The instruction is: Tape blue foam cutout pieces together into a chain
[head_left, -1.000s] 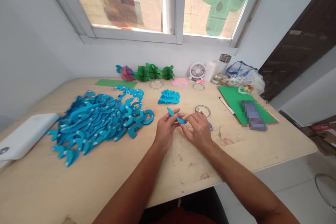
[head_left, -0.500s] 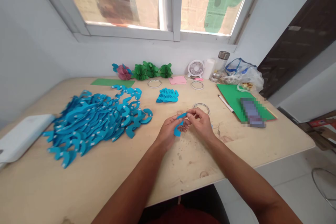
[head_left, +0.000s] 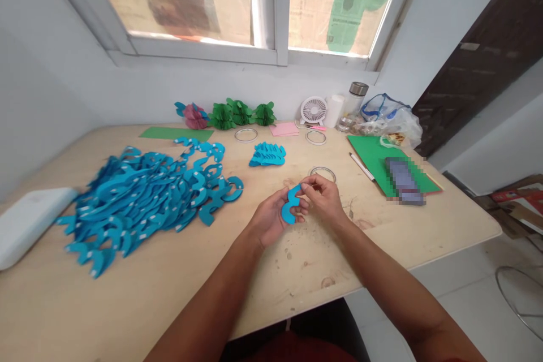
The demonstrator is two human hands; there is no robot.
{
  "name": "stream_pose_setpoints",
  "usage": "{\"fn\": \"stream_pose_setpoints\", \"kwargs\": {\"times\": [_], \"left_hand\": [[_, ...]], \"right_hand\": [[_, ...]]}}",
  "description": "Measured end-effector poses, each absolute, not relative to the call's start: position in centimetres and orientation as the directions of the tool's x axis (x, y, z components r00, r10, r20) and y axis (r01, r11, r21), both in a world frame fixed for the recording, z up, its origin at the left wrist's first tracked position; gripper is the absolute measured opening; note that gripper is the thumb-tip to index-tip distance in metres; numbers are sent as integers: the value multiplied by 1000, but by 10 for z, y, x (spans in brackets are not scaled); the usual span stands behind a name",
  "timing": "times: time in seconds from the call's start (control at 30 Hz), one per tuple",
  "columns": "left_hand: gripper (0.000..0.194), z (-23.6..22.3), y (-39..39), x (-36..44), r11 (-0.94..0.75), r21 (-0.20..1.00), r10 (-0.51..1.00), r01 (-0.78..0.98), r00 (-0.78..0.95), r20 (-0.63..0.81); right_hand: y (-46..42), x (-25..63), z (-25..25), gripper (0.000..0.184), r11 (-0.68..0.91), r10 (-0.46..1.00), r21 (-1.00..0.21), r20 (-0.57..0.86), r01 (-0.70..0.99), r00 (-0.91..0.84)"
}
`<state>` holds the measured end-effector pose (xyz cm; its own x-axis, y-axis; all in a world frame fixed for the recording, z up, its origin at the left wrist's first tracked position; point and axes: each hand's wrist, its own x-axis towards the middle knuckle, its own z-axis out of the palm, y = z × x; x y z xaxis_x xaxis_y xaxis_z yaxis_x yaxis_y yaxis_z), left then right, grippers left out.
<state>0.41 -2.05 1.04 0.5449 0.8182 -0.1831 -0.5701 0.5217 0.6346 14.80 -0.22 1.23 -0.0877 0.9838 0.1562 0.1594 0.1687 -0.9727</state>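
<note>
A person's left hand [head_left: 268, 219], fingers loosely curled, cradles a curved blue paper cut-out [head_left: 288, 214] at mid-table, while the right hand [head_left: 325, 201] pinches its upper end between pressed-together fingers [head_left: 309, 183]. A heap of linked cut-outs [head_left: 139, 195] spreads toward the wooden table's [head_left: 297, 294] left edge; a small stack of cut-outs [head_left: 267, 155] lies nearer the back edge, and a thin ring [head_left: 322, 172] just beyond the hands.

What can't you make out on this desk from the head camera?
Head view:
Blue paper piece: partly hidden by the right hand.
Thin ring: lower edge behind that hand.
Dark object on the green sheet: pixelated.
Cardboard box: cut off by the right edge.
</note>
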Motion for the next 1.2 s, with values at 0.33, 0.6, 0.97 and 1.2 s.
{"fn": "stream_pose_setpoints", "kwargs": {"times": [0.33,0.6,0.97,1.2], "left_hand": [[32,17,-24,9,290,810,947,-510,278,-164],[29,13,-24,14,-90,989,994,-120,-65,82],[25,10,-28,13,-389,869,917,307,33,398],[26,11,-29,13,-393,857,911,334,16,412]], "right_hand": [[1,149,15,16,151,986,-987,146,60,-81],[0,146,16,21,85,995,-995,82,50,-52],[-1,145,17,19,0,992,-999,6,-53,-123],[0,144,18,20,-11,998,-998,-7,-64,-63]]}}
